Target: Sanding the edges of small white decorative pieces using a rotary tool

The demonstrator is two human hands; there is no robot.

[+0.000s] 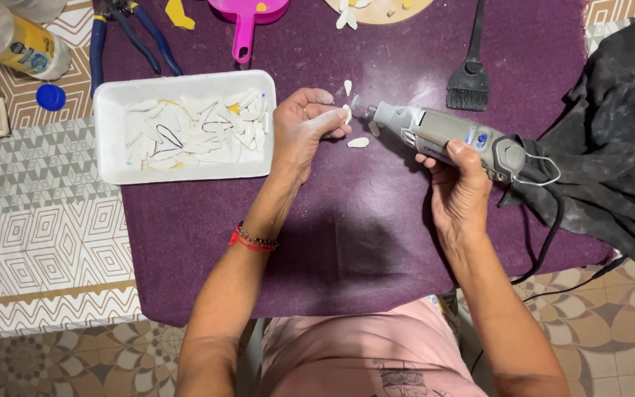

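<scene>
Our right hand (458,187) is wrapped around the grey rotary tool (446,138), its tip aimed left. Our left hand (304,126) pinches a small white piece (347,113) between thumb and fingers, right at the tool tip, over the purple cloth (354,228). Two more white pieces (358,142) lie just beside it. A white tray (112,140) of similar pieces sits left of our left hand; a black brush (469,88) lies beyond the tool.

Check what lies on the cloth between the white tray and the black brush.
In the head view, between the white tray and black brush: the left hand pinching a small white piece, the rotary tool tip, and loose white pieces.
</scene>
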